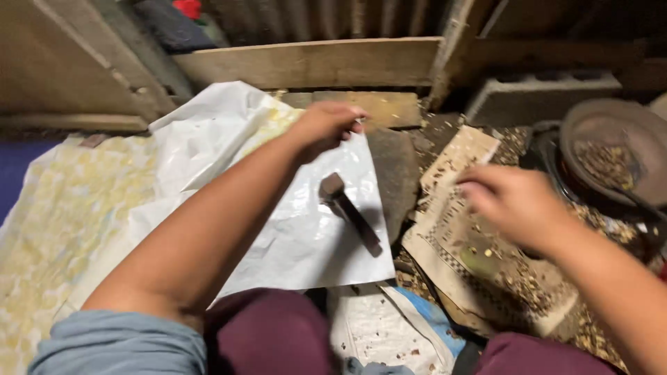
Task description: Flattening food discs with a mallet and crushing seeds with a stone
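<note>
My left hand [325, 126] reaches forward over a white plastic sheet [292, 229], its fingers pinched together near the sheet's far edge; something tiny may be between the fingertips, but I cannot make it out. A small hammer [349, 212] with a dark handle lies on the sheet just below that hand. My right hand [511, 201] hovers, blurred, over a patterned cardboard piece [458, 243] strewn with small nut or shell fragments; its fingers curl downward and nothing shows in them.
A flat dark stone [396, 173] lies between sheet and cardboard. A round shallow pan [615, 149] with shell bits sits at the right. Wooden planks [313, 62] and a concrete block [542, 94] close the back. A yellow patterned cloth [62, 222] spreads left.
</note>
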